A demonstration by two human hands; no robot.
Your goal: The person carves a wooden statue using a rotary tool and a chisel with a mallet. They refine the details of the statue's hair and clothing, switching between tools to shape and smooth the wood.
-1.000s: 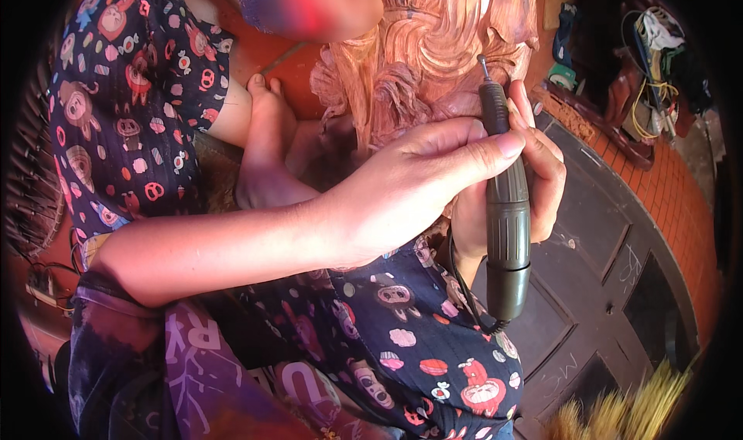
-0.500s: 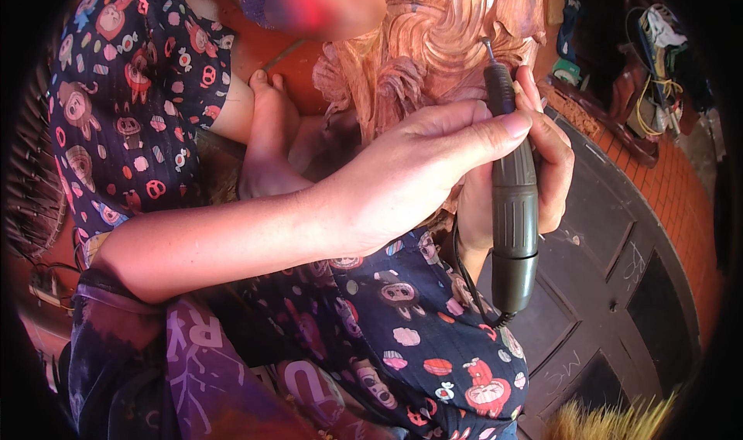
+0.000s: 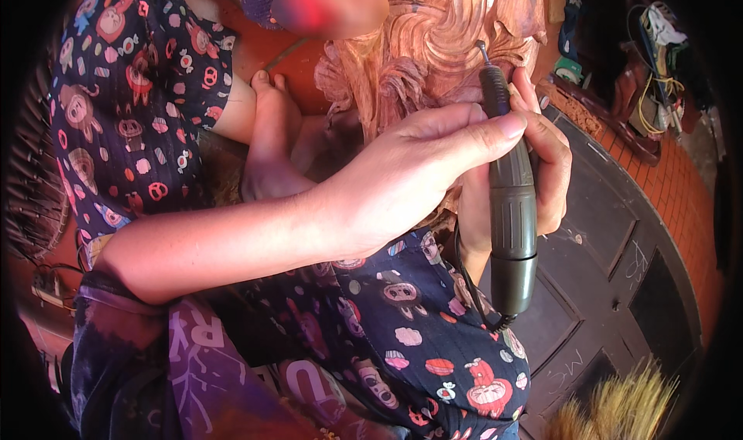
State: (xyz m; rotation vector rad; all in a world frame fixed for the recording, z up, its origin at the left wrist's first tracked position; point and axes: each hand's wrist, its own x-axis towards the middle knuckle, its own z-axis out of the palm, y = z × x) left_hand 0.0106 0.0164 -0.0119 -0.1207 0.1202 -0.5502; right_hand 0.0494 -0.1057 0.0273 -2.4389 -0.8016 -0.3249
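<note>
While both hands (image 3: 464, 161) pinch it, the rotary tool (image 3: 511, 208) stands near-upright, bit on the wood carving (image 3: 433, 45).

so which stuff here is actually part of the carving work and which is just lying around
In use:
- dark rotary tool, held in the right hand, steadied by the left hand
- its bit, at the wooden carving
- the tool's cord

Lying about:
- straw brush at lower right
- dark panelled door on the floor
- tangle of wires and tools at upper right
</note>
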